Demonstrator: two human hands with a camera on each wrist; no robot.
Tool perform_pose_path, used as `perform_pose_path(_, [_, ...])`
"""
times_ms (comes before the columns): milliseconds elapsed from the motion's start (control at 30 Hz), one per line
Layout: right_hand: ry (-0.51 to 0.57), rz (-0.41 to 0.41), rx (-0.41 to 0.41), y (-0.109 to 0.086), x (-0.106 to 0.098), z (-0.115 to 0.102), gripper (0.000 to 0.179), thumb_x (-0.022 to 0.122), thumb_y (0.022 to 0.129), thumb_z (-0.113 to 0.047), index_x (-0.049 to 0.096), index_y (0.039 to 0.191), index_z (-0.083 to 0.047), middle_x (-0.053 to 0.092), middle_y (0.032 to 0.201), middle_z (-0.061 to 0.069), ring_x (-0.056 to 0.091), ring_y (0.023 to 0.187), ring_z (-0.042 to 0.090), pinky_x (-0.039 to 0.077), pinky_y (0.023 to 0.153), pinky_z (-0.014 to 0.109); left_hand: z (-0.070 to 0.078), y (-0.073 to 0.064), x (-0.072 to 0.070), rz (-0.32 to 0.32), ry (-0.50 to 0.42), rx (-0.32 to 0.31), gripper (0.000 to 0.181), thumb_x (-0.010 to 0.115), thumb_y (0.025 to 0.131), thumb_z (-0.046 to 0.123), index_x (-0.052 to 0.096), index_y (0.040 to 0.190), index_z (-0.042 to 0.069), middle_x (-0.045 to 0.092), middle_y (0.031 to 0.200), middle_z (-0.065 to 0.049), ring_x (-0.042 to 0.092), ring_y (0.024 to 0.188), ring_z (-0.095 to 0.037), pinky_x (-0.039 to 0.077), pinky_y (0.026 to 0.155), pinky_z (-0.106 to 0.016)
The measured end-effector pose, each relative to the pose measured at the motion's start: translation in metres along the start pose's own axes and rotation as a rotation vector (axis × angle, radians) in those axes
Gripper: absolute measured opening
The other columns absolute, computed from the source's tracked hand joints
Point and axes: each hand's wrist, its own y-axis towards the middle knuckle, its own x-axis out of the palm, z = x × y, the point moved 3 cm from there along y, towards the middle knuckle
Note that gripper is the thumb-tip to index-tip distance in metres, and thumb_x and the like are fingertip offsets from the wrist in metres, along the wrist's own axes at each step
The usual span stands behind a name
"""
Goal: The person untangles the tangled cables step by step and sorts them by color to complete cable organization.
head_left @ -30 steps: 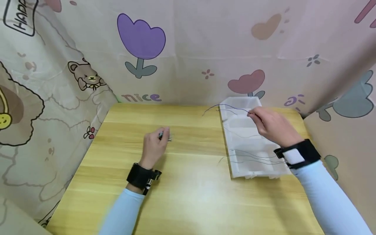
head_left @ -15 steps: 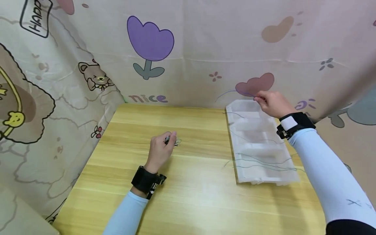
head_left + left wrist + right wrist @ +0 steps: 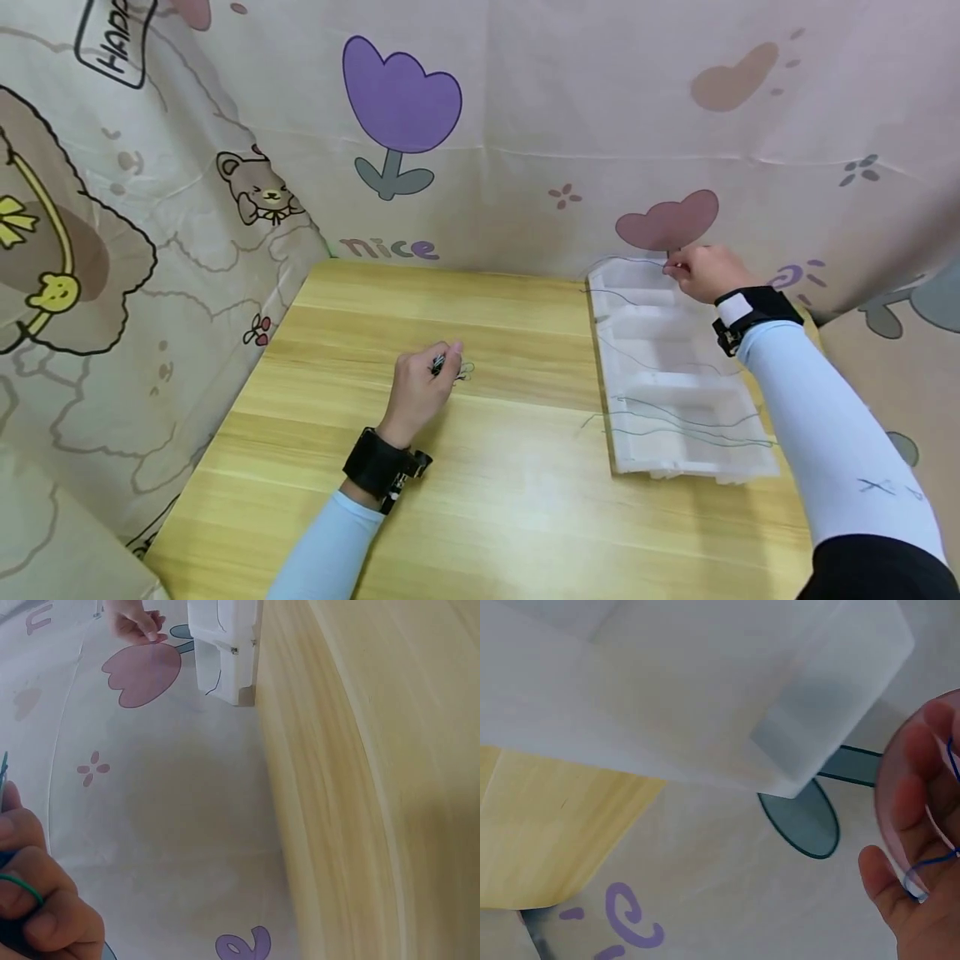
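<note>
My right hand (image 3: 708, 273) is above the back end of a white divided tray (image 3: 678, 383), pinching a thin blue wire (image 3: 639, 261) that arcs left along the tray's back rim. In the right wrist view, blue wire (image 3: 934, 861) shows by that hand's fingers. More thin wires lie across the tray: a dark one (image 3: 615, 293) near the back and several greenish ones (image 3: 686, 422) toward the front. Over the middle of the table, my left hand (image 3: 420, 387) grips a small bundle of thin wires (image 3: 465, 371). A green loop (image 3: 24, 886) of it crosses the curled fingers in the left wrist view.
The tray stands on the right side of a wooden table (image 3: 510, 500), its back end close to a printed cloth (image 3: 510, 100) that hangs behind. Some wire ends stick out past the tray's left edge. A similar cloth covers the left side.
My right hand has moved toward the tray's back end with the blue wire, which now hangs lower, along the back rim. The left hand keeps its bundle. The head view has shifted slightly.
</note>
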Motion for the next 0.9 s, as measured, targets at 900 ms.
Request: perform_pose_path(900, [0.061,0.11,-0.234,-0.021,-0.033,-0.101,0.018,0.06,0.09,-0.02,0.066,0.1,-0.005,0.065,0.087,0.008,0.058,0.078,0.02,0.049,0.067,0.044,0.006,-0.003,0.014,-0.039,-0.053,-0.049,0.036,0.046,0.098,0.031,0.055,0.067,0.015,0.033,0.046,0.006,0.022,0.036,-0.008,0.02,0.036,-0.025])
